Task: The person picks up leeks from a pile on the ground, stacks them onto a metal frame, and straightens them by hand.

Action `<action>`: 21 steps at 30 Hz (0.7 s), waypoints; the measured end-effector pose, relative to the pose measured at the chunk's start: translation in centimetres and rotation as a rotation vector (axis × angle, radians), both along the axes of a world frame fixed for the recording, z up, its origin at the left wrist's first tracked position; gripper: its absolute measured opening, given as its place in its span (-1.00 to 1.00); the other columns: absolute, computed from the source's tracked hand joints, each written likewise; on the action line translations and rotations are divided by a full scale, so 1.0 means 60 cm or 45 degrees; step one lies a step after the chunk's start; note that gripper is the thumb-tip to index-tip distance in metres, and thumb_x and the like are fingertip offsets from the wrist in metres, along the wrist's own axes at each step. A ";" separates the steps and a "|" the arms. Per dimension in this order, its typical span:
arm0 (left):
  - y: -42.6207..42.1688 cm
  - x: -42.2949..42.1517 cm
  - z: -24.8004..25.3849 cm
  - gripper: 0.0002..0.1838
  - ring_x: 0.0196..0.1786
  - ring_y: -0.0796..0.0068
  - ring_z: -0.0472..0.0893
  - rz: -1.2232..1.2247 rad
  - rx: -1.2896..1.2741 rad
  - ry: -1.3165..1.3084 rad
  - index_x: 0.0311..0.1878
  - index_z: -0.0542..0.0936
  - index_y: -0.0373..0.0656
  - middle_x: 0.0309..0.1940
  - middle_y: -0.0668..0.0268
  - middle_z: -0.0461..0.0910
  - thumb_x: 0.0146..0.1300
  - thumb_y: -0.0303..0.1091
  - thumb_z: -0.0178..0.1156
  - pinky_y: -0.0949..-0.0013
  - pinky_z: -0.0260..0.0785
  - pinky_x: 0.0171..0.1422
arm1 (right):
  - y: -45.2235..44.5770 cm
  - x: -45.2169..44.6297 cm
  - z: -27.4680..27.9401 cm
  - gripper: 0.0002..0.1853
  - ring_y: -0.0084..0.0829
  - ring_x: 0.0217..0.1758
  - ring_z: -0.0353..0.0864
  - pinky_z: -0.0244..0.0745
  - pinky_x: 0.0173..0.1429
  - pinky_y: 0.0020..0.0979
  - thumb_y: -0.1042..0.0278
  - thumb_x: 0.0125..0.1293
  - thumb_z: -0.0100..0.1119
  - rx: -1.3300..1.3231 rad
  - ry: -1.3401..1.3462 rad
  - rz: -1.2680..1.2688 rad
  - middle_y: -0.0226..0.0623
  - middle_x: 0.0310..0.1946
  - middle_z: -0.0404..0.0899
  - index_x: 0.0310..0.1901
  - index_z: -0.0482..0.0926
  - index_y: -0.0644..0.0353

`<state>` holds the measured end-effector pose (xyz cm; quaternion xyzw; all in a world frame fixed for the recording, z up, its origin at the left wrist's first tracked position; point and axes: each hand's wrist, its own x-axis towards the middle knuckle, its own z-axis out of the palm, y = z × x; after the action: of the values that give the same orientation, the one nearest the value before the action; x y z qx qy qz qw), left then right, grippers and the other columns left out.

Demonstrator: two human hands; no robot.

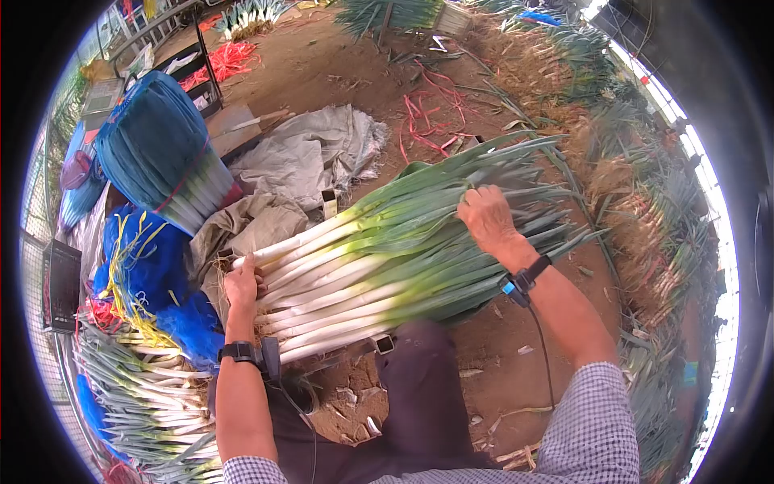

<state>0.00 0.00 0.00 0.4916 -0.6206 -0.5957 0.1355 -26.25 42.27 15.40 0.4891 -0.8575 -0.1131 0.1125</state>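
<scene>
The left hand [243, 285] touched the white ends of the leeks [343, 269], while the right hand [490, 219] was on their green leaves [423, 181]. Beyond the left hand lay a crumpled cloth [314, 149]; left of that hand, blue netting [149, 254]; beyond the right, red twine [413, 113].

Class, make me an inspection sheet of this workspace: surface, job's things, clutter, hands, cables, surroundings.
Surface: support mostly hidden under the leeks; square tube end visible; soil floor below.
Job's things: row of leeks, white ends picture-left, green leaves picture-right.
Clutter: crumpled cloth, blue netting, red strips.
Hands: left hand at the white ends; right hand on the leaves.
Cables: one thin cable from the right wrist strap, another along the left forearm.
Surroundings: tied bundle upper left; piled plants along the right.
</scene>
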 end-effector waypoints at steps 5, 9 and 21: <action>-0.019 0.001 -0.012 -0.40 -0.69 0.46 0.52 -0.014 -0.176 0.044 -0.42 0.64 -0.35 -0.67 0.29 0.50 0.49 0.07 0.17 0.38 0.38 -0.58 | 0.009 0.007 -0.046 -0.90 0.05 -0.08 0.63 0.49 0.02 0.02 0.38 0.26 0.23 -0.296 -0.359 -0.229 -0.02 -0.28 0.59 -0.33 0.61 0.21; -0.001 -0.006 -0.059 -0.36 -0.35 -0.06 0.68 -0.007 -0.746 -0.202 -0.32 0.71 -0.34 -0.45 -0.07 0.68 0.49 0.16 0.07 0.01 0.48 -0.11 | 0.025 0.025 0.067 -0.76 0.11 -0.04 0.67 0.57 0.08 -0.05 0.31 0.34 0.26 -0.122 -0.678 -0.217 0.04 -0.20 0.69 -0.13 0.67 0.34; 0.057 -0.014 0.010 -0.47 -0.25 -0.10 0.62 0.127 -0.652 -0.243 -0.22 0.66 -0.28 -0.38 -0.08 0.64 0.52 0.07 0.06 -0.03 0.40 -0.09 | -0.302 -0.242 -0.078 -0.20 0.07 0.35 0.53 0.33 0.44 -0.05 -0.32 0.49 -0.15 0.403 -0.887 -0.337 0.17 0.21 0.59 0.20 0.59 0.41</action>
<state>-0.86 3.44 0.58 0.5251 -0.7360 -0.3630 0.2253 -40.75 24.15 10.70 0.3949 -0.8718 -0.0845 -0.2771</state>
